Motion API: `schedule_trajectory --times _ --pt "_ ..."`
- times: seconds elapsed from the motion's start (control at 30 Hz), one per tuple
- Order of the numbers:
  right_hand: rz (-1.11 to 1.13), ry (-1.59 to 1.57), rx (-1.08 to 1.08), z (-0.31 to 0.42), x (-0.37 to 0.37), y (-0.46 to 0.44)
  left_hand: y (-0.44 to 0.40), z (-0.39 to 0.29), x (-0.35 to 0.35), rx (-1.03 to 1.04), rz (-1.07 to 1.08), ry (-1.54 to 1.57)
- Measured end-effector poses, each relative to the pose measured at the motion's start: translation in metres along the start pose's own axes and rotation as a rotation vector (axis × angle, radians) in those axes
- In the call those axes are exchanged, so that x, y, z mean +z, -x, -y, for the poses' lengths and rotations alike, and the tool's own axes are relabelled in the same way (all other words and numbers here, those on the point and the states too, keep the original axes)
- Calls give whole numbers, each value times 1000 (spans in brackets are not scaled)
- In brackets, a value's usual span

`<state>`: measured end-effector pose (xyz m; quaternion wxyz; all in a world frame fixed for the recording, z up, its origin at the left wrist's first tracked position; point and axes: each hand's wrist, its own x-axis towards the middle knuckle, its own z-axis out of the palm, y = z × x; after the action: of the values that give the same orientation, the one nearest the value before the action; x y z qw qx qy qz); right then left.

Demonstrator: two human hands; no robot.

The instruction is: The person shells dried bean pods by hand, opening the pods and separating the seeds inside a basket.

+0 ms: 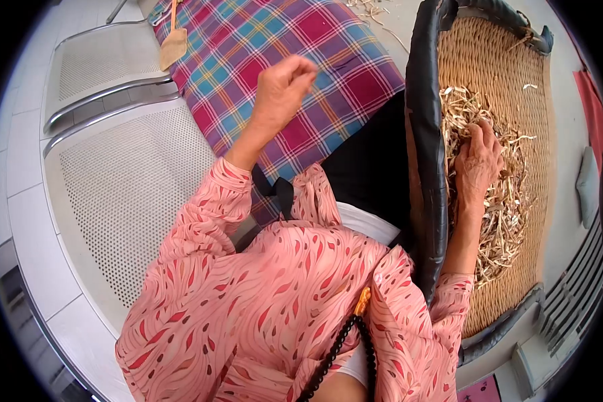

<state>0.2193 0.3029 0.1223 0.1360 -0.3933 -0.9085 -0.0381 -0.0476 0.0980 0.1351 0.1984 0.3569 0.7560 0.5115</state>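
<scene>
My left hand is raised over the plaid cloth, its fingers curled together; whatever they may hold is too small to make out. On the right, my right hand rests in a heap of dry, pale brown strips, fingers bent down into them. The heap lies in a long woven basket with a black padded rim. Some strips lie around and under my right fingers, and the fingertips are partly hidden among them.
Perforated metal seats stand at the left. A flat tan paddle lies at the cloth's upper left edge. Loose strips are scattered beyond the cloth. A slatted grey rack stands right of the basket, with a grey cushion above it.
</scene>
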Motion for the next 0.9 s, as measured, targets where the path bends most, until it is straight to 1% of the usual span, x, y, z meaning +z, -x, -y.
schedule_trajectory --times 0.03,0.1,0.17,0.27,0.3,0.4,0.5,0.6,0.8,0.9 --pt "7 6 8 0 1 0 20 41 -5 -139 -25 -70" --pt "0 0 3 0 2 0 66 106 -15 -179 5 -294" --pt "13 7 -1 0 1 1 104 142 -21 -238 -22 -310" --pt "25 -5 8 0 0 0 114 135 -11 -340 -59 -434" --pt "25 4 5 0 0 0 112 132 -8 -381 -69 -422" --pt "34 2 15 0 1 -1 105 129 6 -190 -18 -487" --pt "45 2 17 0 1 -1 106 137 11 -53 -6 -678" --pt "31 10 12 0 1 -1 108 135 12 -70 4 -715" --pt "32 -6 10 0 0 0 110 132 12 -107 -54 -722" --pt "38 6 9 0 0 0 110 133 14 -103 -22 -792"
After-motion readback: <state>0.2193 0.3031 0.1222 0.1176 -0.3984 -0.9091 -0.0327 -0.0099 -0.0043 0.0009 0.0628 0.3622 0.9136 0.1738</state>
